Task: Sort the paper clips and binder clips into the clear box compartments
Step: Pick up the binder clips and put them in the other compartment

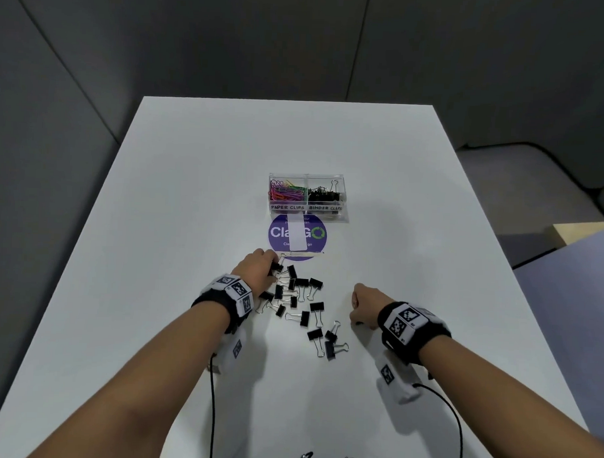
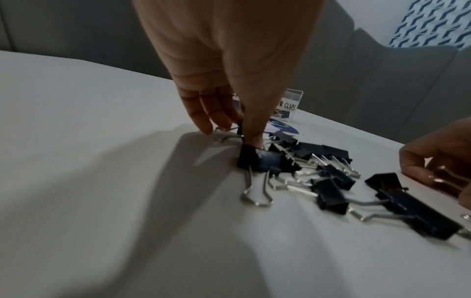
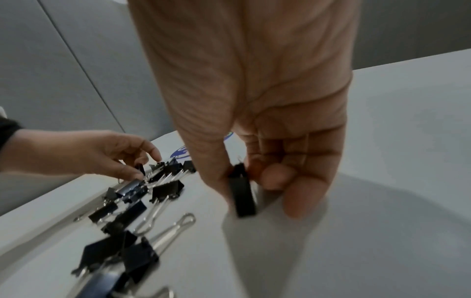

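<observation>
White table (image 1: pixel 192 190) against grey wall panels, clear box (image 1: pixel 307 198) mid-table with coloured paper clips (image 1: pixel 285 190) left, black binder clips right. Loose binder clips (image 1: pixel 300 297) scattered between both hands. Left hand (image 1: pixel 258 268) pinches, apparently, one at the pile's far edge; right hand (image 3: pixel 267 141) grips a black binder clip (image 3: pixel 242 197), fingers curled.

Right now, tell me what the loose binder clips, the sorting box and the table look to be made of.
Binder clips: black bodies with a slight sheen and shiny silver wire handles, likely painted sheet metal and steel wire.
Clear box: see-through rigid walls with glinting edges, probably acrylic or hard plastic.
Table: smooth, matte white top, perhaps laminate; the look leaves it open.
</observation>
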Demonstrator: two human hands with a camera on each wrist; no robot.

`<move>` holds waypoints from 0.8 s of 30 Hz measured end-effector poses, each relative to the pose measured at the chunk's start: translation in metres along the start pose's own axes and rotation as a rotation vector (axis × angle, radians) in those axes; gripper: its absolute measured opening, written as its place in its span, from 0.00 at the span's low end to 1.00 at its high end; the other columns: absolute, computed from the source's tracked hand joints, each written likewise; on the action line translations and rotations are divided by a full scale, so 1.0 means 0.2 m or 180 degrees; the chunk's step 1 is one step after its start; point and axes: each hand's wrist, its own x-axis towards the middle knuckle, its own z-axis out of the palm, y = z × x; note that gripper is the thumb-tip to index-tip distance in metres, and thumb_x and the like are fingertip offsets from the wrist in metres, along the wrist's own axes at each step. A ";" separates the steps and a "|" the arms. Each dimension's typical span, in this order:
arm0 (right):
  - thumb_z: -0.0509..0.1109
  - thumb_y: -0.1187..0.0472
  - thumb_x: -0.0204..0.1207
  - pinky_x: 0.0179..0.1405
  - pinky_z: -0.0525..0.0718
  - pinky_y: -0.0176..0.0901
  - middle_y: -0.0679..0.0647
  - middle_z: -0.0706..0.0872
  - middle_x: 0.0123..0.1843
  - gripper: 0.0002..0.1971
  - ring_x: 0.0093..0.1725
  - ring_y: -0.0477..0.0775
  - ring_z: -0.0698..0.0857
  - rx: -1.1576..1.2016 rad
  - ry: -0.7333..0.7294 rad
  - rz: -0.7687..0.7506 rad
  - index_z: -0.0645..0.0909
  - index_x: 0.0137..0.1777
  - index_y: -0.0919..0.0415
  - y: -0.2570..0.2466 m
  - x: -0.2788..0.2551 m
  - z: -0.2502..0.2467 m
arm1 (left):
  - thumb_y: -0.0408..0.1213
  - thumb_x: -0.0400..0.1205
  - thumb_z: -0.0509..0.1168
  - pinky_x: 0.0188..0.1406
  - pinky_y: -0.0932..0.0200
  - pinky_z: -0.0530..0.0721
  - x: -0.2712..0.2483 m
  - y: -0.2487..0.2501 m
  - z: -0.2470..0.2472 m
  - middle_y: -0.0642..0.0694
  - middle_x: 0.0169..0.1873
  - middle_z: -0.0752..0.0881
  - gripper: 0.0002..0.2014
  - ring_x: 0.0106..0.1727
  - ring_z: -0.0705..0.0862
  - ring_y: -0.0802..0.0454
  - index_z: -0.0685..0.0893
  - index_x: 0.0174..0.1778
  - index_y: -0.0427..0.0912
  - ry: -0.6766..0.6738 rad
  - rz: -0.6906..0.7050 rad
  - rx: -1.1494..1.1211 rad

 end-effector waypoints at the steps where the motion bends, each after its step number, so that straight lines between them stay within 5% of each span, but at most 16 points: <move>1: 0.65 0.67 0.75 0.26 0.68 0.37 0.49 0.70 0.34 0.16 0.37 0.55 0.74 -0.0032 0.0011 -0.0051 0.61 0.34 0.54 0.00 0.00 0.01 | 0.34 0.83 0.63 0.64 0.51 0.77 -0.01 0.00 0.00 0.38 0.66 0.76 0.19 0.66 0.78 0.41 0.73 0.71 0.40 -0.0031 -0.0004 -0.0006; 6: 0.52 0.66 0.82 0.46 0.66 0.40 0.56 0.74 0.48 0.14 0.47 0.53 0.71 -0.0078 -0.0002 -0.0309 0.64 0.34 0.56 0.02 0.00 0.03 | 0.34 0.85 0.58 0.62 0.52 0.78 -0.05 -0.04 0.00 0.40 0.66 0.76 0.18 0.63 0.81 0.41 0.72 0.72 0.40 -0.0055 0.0004 -0.0135; 11: 0.54 0.71 0.77 0.45 0.71 0.42 0.59 0.76 0.47 0.12 0.44 0.56 0.76 0.0053 0.0166 -0.0805 0.68 0.34 0.57 0.00 -0.04 0.03 | 0.35 0.86 0.54 0.59 0.53 0.78 -0.09 -0.06 -0.02 0.37 0.65 0.73 0.17 0.58 0.82 0.37 0.75 0.71 0.36 -0.0049 0.0015 -0.0161; 13: 0.57 0.66 0.79 0.46 0.71 0.43 0.59 0.77 0.55 0.06 0.47 0.58 0.79 -0.0267 0.0190 -0.1083 0.74 0.46 0.58 -0.04 -0.08 0.04 | 0.33 0.87 0.53 0.59 0.55 0.78 -0.11 -0.06 -0.01 0.38 0.64 0.72 0.15 0.57 0.82 0.38 0.78 0.66 0.36 -0.0059 -0.0023 -0.0158; 17: 0.64 0.54 0.79 0.52 0.76 0.46 0.54 0.74 0.67 0.17 0.56 0.61 0.83 -0.0960 -0.0017 -0.1616 0.73 0.67 0.55 -0.07 -0.14 0.12 | 0.29 0.85 0.53 0.60 0.55 0.78 -0.14 -0.06 0.02 0.40 0.64 0.73 0.15 0.58 0.82 0.40 0.78 0.65 0.39 -0.0085 -0.0106 -0.0169; 24: 0.62 0.61 0.78 0.47 0.75 0.45 0.57 0.77 0.62 0.12 0.53 0.62 0.83 -0.0821 0.0248 -0.1523 0.74 0.60 0.59 -0.06 -0.05 0.17 | 0.23 0.78 0.57 0.42 0.59 0.70 -0.17 -0.05 0.05 0.48 0.49 0.66 0.11 0.43 0.73 0.48 0.70 0.45 0.46 0.0040 -0.0129 -0.0367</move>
